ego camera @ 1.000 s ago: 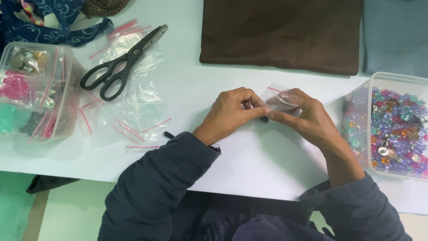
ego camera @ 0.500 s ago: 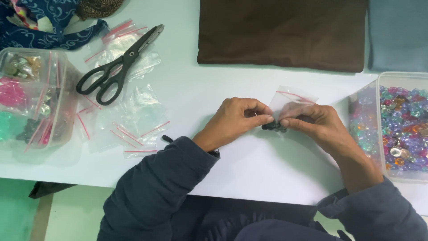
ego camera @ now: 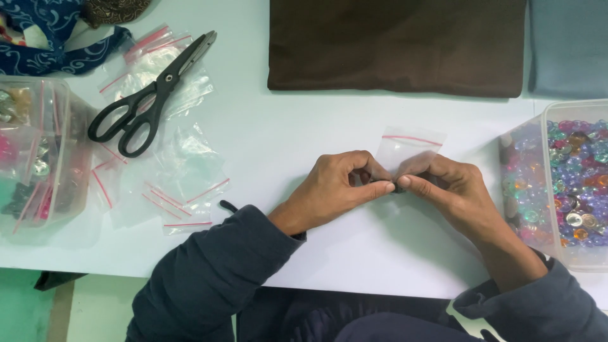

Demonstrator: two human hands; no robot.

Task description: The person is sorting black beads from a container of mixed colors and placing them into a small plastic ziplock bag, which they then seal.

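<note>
From the head camera we see our left hand (ego camera: 339,190) and our right hand (ego camera: 453,193) meeting fingertip to fingertip over the white table (ego camera: 285,145), both pinched shut on a small clear zip bag (ego camera: 408,149) with a red strip along its upper edge. The bag stands up between the two hands, near the middle of the table, and something small and dark sits at its lower end where the fingertips press; we cannot tell what it is. To our right a clear plastic box (ego camera: 573,183) holds coloured beads. To our left lie loose empty zip bags (ego camera: 183,183), black scissors (ego camera: 149,88) resting on some of them, and another clear tub (ego camera: 38,158). A folded brown cloth (ego camera: 396,44) lies at the far edge.
</note>
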